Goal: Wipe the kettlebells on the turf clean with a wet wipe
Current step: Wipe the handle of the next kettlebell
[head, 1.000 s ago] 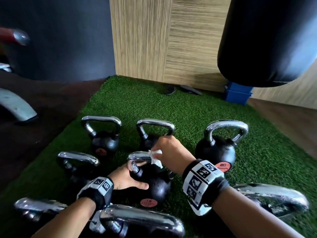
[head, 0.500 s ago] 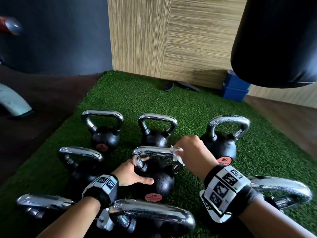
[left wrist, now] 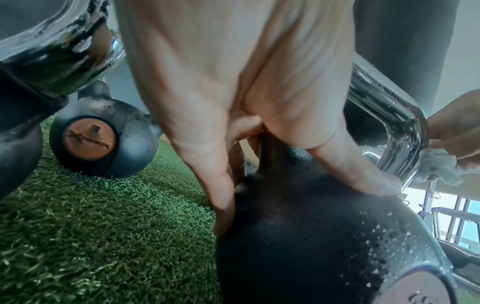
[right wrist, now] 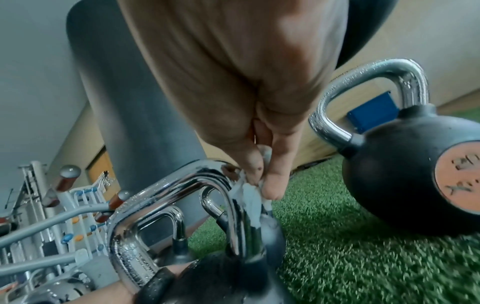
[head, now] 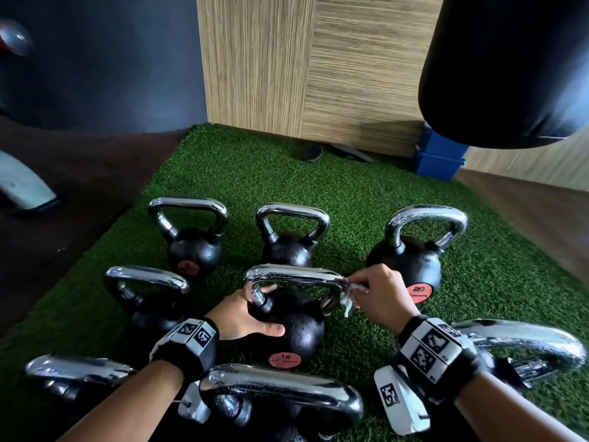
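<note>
Several black kettlebells with chrome handles stand on green turf [head: 366, 193]. The middle kettlebell [head: 302, 327] carries a red "18" disc and a wet chrome handle [head: 293, 275]. My left hand [head: 245, 314] grips its body, thumb across the front and a finger by the handle's left leg; the left wrist view shows the fingers [left wrist: 221, 185] spread over the black ball [left wrist: 311, 246]. My right hand [head: 376, 291] pinches a crumpled white wet wipe [head: 349, 298] against the handle's right corner. The right wrist view shows the wet wipe [right wrist: 249, 191] pressed on the chrome bend.
A kettlebell marked "20" [head: 411, 266] sits just right of my right hand. More kettlebells crowd the left and near side. A black punching bag [head: 510, 68] hangs upper right, above a blue box [head: 439, 157]. A wood wall [head: 302, 59] backs the turf; dark floor lies left.
My right hand has slid the wipe rightward along the middle kettlebell's handle, from near its left-centre to the right corner. The left hand has kept its grip on the ball.
</note>
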Tool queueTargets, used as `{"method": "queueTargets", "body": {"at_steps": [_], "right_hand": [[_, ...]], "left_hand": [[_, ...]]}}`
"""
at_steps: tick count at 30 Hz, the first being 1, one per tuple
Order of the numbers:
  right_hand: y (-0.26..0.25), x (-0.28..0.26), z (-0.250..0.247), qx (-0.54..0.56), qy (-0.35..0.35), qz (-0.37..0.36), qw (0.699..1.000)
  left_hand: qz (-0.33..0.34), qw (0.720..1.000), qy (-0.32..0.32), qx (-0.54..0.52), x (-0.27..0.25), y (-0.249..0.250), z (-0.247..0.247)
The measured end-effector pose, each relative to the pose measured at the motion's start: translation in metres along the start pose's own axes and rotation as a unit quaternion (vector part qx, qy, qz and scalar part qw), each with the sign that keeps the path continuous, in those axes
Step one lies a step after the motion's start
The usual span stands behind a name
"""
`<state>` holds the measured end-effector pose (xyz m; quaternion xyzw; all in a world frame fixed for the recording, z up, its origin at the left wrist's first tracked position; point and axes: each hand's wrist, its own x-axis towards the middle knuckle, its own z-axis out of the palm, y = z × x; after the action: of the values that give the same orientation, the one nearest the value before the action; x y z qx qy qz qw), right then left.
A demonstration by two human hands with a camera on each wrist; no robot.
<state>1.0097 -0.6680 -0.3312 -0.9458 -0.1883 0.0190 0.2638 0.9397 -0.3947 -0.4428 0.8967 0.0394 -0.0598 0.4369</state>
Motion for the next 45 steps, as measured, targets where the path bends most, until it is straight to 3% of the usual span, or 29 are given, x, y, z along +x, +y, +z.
{"method": "queueTargets", "body": {"at_steps": [8, 13, 16, 18, 21, 23, 25, 29, 33, 38, 43, 45], "right_hand": [[0.014, 0.008, 0.036, 0.121, -0.005, 0.102, 0.987], [0.021, 0.005, 0.05, 0.084, -0.012, 0.104, 0.991], [0.018, 0.009, 0.035, 0.075, 0.088, 0.073, 0.991], [0.009, 0.015, 0.018, 0.081, 0.158, 0.042, 0.983], [-0.008, 0.019, -0.004, 0.134, 0.173, -0.036, 0.975], [-0.022, 0.015, -0.012, 0.213, 0.134, -0.094, 0.963], [-0.035, 0.009, -0.016, 0.252, 0.098, -0.14, 0.953], [-0.054, 0.0, -0.015, 0.253, 0.102, -0.179, 0.945], [-0.064, -0.001, -0.012, 0.278, 0.136, -0.204, 0.929], [-0.067, 0.004, -0.005, 0.21, 0.206, -0.188, 0.937], [-0.04, -0.001, 0.001, 0.197, 0.105, -0.182, 0.958], [-0.019, -0.002, 0.005, 0.164, 0.117, -0.111, 0.973]], "left_hand": [[-0.008, 1.0, 0.006, 0.0, 0.001, -0.001, 0.002], [-0.052, 0.997, -0.012, 0.055, 0.003, 0.004, -0.004], [-0.061, 0.993, -0.071, 0.074, 0.0, 0.006, -0.02], [-0.051, 0.997, -0.056, 0.034, -0.001, 0.009, -0.036], [-0.003, 0.992, 0.128, 0.007, -0.001, 0.03, -0.063], [0.031, 0.975, 0.193, -0.108, -0.002, 0.057, -0.078], [0.074, 0.965, 0.148, -0.205, -0.005, 0.086, -0.086], [0.083, 0.968, 0.052, -0.23, -0.005, 0.125, -0.084], [0.096, 0.98, 0.033, -0.173, 0.001, 0.129, -0.075], [0.145, 0.976, 0.034, -0.162, -0.003, 0.128, -0.075], [0.186, 0.978, 0.094, -0.015, -0.012, 0.126, -0.078], [0.201, 0.973, 0.109, 0.003, -0.015, 0.127, -0.072]]}}
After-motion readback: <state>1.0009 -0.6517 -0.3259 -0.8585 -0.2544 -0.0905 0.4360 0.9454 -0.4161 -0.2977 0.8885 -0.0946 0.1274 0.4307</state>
